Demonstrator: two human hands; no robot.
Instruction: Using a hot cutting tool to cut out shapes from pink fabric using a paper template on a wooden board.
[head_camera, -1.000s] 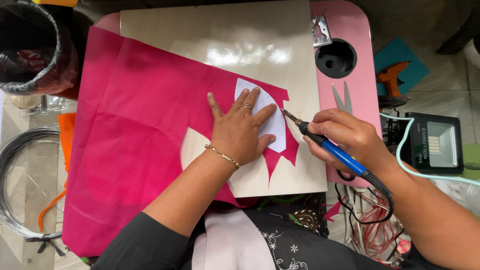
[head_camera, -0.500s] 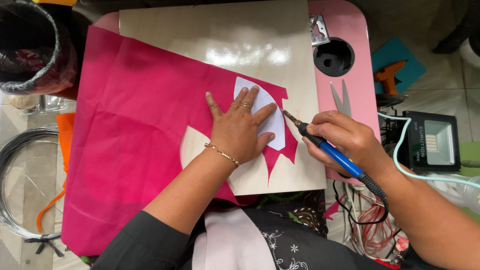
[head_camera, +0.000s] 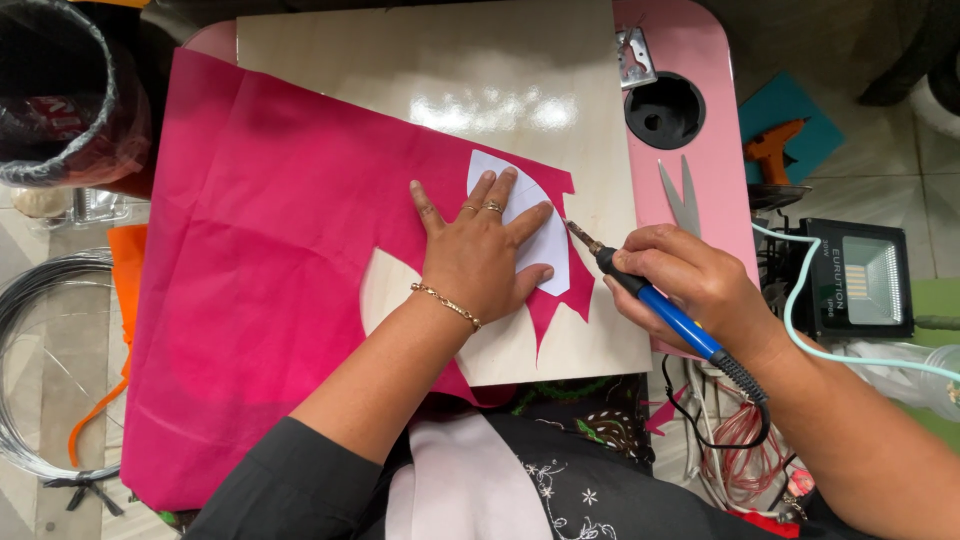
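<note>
Head view:
Left hand (head_camera: 478, 262): flat, fingers spread, palm down; it grasps nothing and presses the template (head_camera: 530, 225) onto the cloth (head_camera: 270, 270).
Right hand (head_camera: 688, 285): closed in a pen hold round the iron (head_camera: 655, 302), blue handle, cable running back past the wrist.
Tip: just ahead of the right grip, touching the cloth at the template's right edge, just beside the left fingertips.
Template: white paper, curved top, half under the left fingers; it lies on the cloth, left of the tip.
Cloth: pink sheet spread over the board (head_camera: 440, 70), reaching well left of both hands; jagged cut points lie below the tip, and bare board shows in a cut-out near the left wrist.
Scissors (head_camera: 684, 198): on the pink table (head_camera: 700, 60), just beyond the right grip, untouched.
Lamp (head_camera: 860, 278): right of the right hand, off the table.
Technique: judged from the pose, keep the tip tight against the paper edge, hold the left palm firm so nothing slips, and keep the fingertips back from the hot point.
</note>
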